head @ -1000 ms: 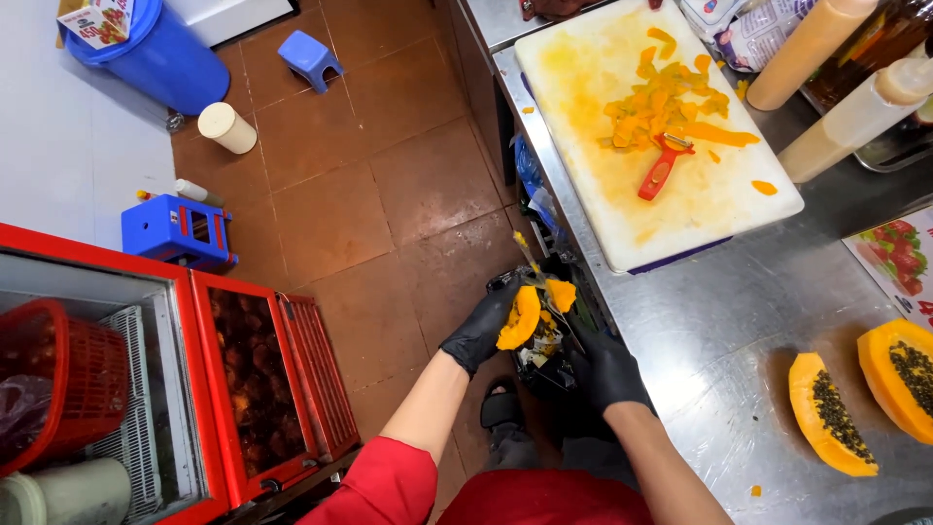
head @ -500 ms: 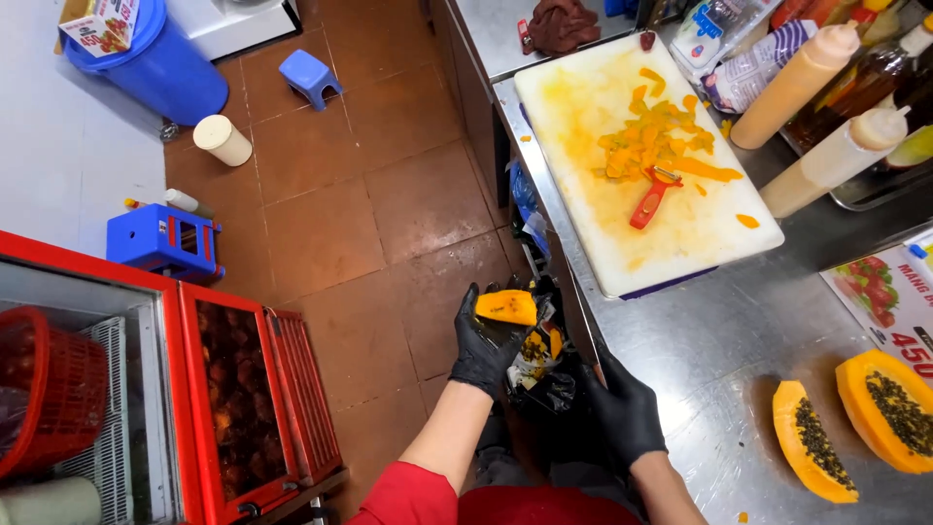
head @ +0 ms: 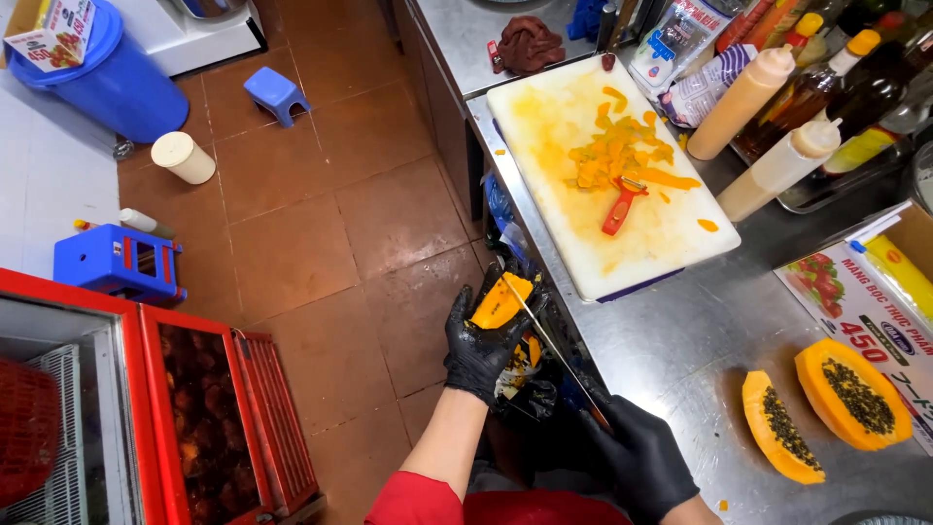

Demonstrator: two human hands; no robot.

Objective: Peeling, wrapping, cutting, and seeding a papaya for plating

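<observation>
My left hand (head: 478, 352), in a black glove, grips an orange papaya piece (head: 501, 301) beside the steel counter's edge. My right hand (head: 639, 459), also black-gloved, holds a knife (head: 550, 344) whose thin blade runs up to touch the papaya piece. Below the fruit hangs a black rubbish bag (head: 530, 389) with scraps in it. Both hands are off the counter, over the floor side.
A white cutting board (head: 573, 224) carries papaya peelings (head: 622, 156) and a red peeler (head: 622, 206). Two seeded papaya sections (head: 853, 394) lie on the steel counter (head: 680, 350) at right. Sauce bottles (head: 743, 89) stand behind. On the floor are blue stools (head: 119, 264), a blue bin (head: 107, 73), and a red chest freezer (head: 146, 399).
The view has shifted right and down. My left hand turned the papaya piece upward, and the knife blade now lies against it.
</observation>
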